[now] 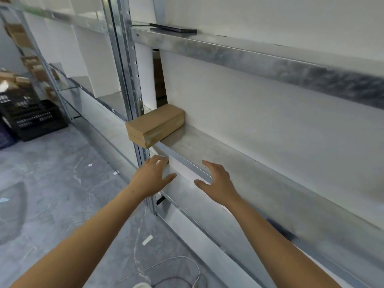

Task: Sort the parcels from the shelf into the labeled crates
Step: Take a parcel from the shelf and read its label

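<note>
Cardboard, brown and taped, makes up the one parcel [154, 125] within reach. It is a long box lying flat on the grey shelf [207, 148], close against the steel upright [133, 84], with its near end jutting over the shelf's front lip. From your left hand [152, 175] it sits at twelve o'clock, just above. From your right hand [217, 183] it is up at ten o'clock. Both hands are spread wide with thumbs out and hold nothing. The left one is at the shelf's front rail, though whether it touches is hard to tell.

Judging by its shape, the box should be stiff and fairly light, with dry card faces that grip well. The glossy tape at the near end may be slicker. Take it by the two long sides, one palm at nine o'clock and one at three, near the overhanging end. Mind the upright crowding the left side, where your fingers will have little room. The black crates [31, 117] stand on the floor at nine o'clock, well apart.
</note>
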